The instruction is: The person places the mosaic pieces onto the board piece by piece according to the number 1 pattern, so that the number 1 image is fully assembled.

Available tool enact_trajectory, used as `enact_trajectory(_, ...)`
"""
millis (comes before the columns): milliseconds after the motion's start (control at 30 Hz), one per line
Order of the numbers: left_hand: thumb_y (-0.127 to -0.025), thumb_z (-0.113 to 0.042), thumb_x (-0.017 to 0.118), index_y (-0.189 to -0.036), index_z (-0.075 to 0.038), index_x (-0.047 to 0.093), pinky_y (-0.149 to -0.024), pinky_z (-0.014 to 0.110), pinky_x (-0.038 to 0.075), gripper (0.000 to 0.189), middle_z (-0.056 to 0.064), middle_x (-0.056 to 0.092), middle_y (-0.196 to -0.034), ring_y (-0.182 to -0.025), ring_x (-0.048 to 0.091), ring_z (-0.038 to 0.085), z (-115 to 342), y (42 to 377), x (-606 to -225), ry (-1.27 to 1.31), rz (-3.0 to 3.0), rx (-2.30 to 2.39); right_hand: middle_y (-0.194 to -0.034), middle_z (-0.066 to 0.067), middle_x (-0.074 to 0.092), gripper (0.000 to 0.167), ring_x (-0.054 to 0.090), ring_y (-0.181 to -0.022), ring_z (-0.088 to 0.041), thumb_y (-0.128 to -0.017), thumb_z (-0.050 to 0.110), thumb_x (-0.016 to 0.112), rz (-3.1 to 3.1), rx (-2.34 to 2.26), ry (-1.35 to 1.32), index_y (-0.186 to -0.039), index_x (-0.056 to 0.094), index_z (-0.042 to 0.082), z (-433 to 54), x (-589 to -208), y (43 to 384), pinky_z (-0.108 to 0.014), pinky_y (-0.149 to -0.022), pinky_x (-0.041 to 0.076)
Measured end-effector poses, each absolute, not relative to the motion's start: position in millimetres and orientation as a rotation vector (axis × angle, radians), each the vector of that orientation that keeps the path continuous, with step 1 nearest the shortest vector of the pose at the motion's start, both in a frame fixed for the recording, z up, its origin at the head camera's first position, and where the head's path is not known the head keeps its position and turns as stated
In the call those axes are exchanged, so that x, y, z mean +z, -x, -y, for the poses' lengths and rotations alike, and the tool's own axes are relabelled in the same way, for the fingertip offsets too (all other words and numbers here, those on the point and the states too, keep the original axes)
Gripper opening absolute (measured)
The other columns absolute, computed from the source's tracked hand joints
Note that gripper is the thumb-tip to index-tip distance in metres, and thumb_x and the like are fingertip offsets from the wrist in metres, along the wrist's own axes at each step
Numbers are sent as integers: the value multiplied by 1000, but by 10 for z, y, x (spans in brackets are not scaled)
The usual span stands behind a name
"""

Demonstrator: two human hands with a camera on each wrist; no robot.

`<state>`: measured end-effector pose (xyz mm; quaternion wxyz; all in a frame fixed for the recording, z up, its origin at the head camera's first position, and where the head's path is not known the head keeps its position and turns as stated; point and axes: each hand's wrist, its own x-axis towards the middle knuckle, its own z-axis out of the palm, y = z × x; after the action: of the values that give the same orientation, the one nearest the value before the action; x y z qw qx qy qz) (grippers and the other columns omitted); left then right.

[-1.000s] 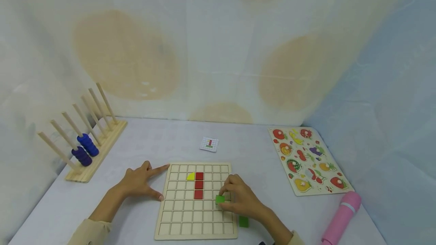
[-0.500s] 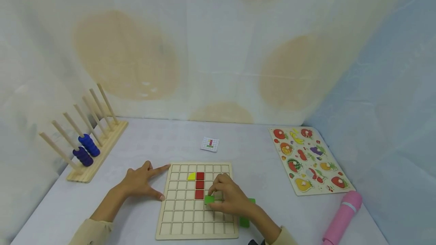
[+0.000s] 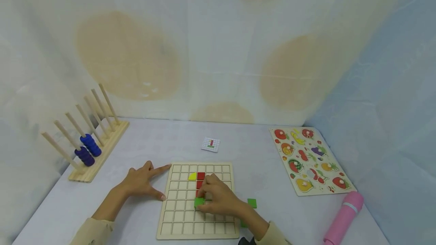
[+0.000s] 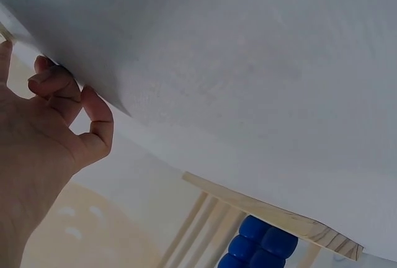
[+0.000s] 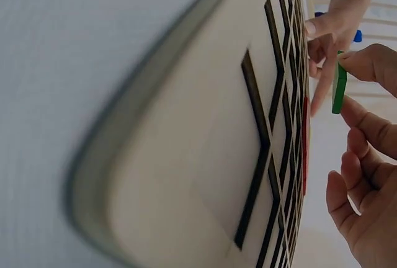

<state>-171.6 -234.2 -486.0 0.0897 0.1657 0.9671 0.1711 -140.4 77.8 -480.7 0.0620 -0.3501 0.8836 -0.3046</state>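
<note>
My right hand [image 3: 219, 199] pinches a green square tile [image 3: 199, 202] between thumb and fingertips, over the gridded wooden board [image 3: 163, 230]. In the right wrist view, the green tile [image 5: 339, 88] is held on edge, apart from the board's surface. Red square tiles [image 3: 201, 176] stand in a column on the grid just beyond it, the lower ones partly hidden by my fingers. Left of the top red tile lies a yellow tile [image 3: 192, 176] with one rounded side. My left hand [image 3: 139, 181] touches the board's left edge, thumb and index finger spread apart.
Beside the board's right edge lie a green tile [image 3: 252, 203] and another, mostly hidden under my right arm. A small pattern card [image 3: 210, 144] sits behind the board. A peg rack [image 3: 102, 154] stands left; a fruit puzzle [image 3: 308, 162] and pink microphone [image 3: 344, 216] lie right.
My right hand has carried the green tile leftward across the board, to just below the red column. The left hand keeps its place at the edge. A loose green tile has come into sight.
</note>
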Motion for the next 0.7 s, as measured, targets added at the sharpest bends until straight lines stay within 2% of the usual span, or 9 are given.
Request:
enact_trajectory(200, -55, -76, 79, -148, -30, 47, -65, 35, 19, 109, 0, 37, -89, -67, 35, 15, 2347, 1732, -4872, -523, -2892, 487, -88, 12, 47, 19, 38, -88, -2, -77, 31, 82, -2699, -798, 1115, -88, 72, 19, -669, -4791, 1391, -14, -74, 37)
enact_trajectory(400, -54, -74, 81, -149, -30, 46, -65, 34, 21, 110, 2, 38, -90, -70, 34, 17, 2329, 1730, -4843, -489, -2857, 503, -87, 12, 44, 18, 36, -88, -2, -77, 32, 81, -2743, -686, 1198, -87, 71, 19, -571, -4782, 1366, -14, -76, 34)
enact_trajectory(700, -53, -71, 83, -149, -32, 46, -65, 34, 26, 110, 2, 40, -92, -73, 34, 20, 2315, 1710, -4809, -437, -2838, 507, -87, 13, 46, 18, 38, -86, -2, -79, 32, 81, -2822, -590, 1201, -88, 73, 18, -485, -4812, 1329, -14, -76, 36)
